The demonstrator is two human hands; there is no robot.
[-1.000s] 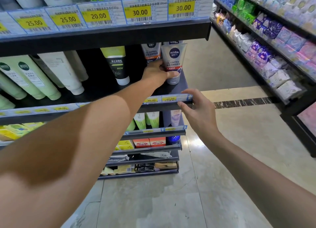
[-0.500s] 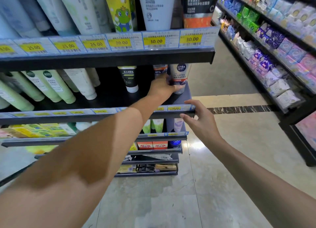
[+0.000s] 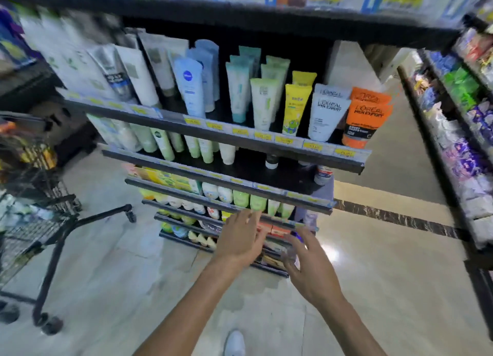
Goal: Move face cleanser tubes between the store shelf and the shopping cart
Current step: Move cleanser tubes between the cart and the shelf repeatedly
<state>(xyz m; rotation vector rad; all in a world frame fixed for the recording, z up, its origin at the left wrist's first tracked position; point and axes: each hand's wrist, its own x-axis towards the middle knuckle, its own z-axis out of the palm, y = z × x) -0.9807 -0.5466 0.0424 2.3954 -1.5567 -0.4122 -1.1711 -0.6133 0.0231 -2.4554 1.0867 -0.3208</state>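
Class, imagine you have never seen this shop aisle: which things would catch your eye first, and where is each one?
The bright orange tube at the right end of the upper shelf stands out, beside a white tube and a yellow tube. In the lower middle, the left hand and right hand reach forward, open and empty. A black shopping cart stands at the left edge.
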